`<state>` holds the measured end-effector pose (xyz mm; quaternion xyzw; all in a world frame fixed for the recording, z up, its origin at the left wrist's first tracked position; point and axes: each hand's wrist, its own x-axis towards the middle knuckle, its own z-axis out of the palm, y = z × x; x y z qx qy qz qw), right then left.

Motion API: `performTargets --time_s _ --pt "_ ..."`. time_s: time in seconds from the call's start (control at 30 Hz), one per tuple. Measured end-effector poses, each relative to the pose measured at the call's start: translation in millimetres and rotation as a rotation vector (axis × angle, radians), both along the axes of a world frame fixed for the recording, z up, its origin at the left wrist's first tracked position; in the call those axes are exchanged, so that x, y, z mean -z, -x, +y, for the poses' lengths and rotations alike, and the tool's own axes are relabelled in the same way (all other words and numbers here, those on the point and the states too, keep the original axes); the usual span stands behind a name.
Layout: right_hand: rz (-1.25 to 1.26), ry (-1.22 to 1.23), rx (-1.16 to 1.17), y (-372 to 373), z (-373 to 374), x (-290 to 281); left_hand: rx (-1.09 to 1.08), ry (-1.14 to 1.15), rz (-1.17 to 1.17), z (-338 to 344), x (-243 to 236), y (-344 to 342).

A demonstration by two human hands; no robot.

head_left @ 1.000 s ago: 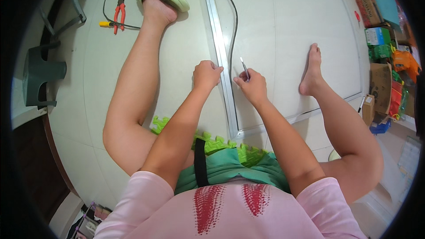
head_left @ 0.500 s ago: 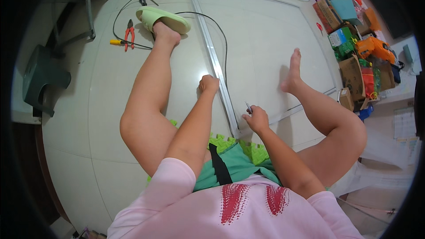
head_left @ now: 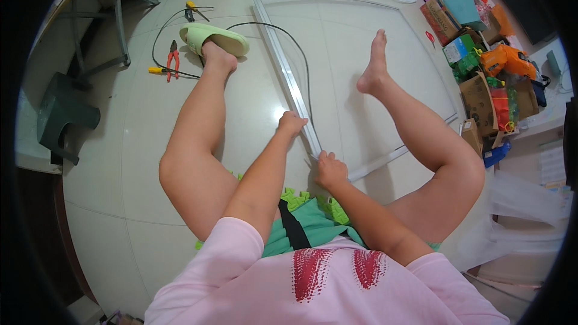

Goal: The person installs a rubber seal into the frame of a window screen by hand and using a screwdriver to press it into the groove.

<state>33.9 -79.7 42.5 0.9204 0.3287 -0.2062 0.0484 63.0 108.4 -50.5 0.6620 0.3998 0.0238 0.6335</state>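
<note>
A silvery metal frame (head_left: 280,63) with a thin see-through sheet or mesh lies flat on the floor between my legs. My left hand (head_left: 291,123) is closed on its left bar, thumb lying across the top. Just nearer, at the frame's near left corner, my right hand (head_left: 332,170) is closed round a slim pointed metal tool (head_left: 313,157). Only the tool's tip shows, at the bar; my fingers hide the rest. A thin black cord (head_left: 306,60) curves across the frame and runs down along the bar to my hands.
Pliers with red handles (head_left: 173,63) and yellow-handled tools (head_left: 156,70) lie left beside more cord, near my slippered foot (head_left: 214,41). My bare right foot (head_left: 373,75) is over the frame. A dark green stool (head_left: 66,117) stands left; boxes (head_left: 478,99) and toys line the right.
My right hand has moved left and forward, bringing the tool to the bar. My left hand has slid slightly nearer and right, its thumb now over the bar. My right foot has shifted left.
</note>
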Motion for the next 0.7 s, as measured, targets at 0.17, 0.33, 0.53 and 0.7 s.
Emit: performTargets --time_s 0.17,0.33,0.53,0.7 --pt "-0.082 0.089 0.031 -35 -58 9 -0.057 -0.039 0.082 -73 -2 -10" --pt "-0.107 0.352 0.032 -67 -123 -8 -0.256 0.284 0.060 -177 0 -4" --pt "0.060 0.458 0.091 -79 -120 -56 -0.066 0.236 0.038 -140 8 -14" --pt "0.059 0.214 0.218 -66 -105 -57 -0.315 0.139 0.071 -95 -16 -35"
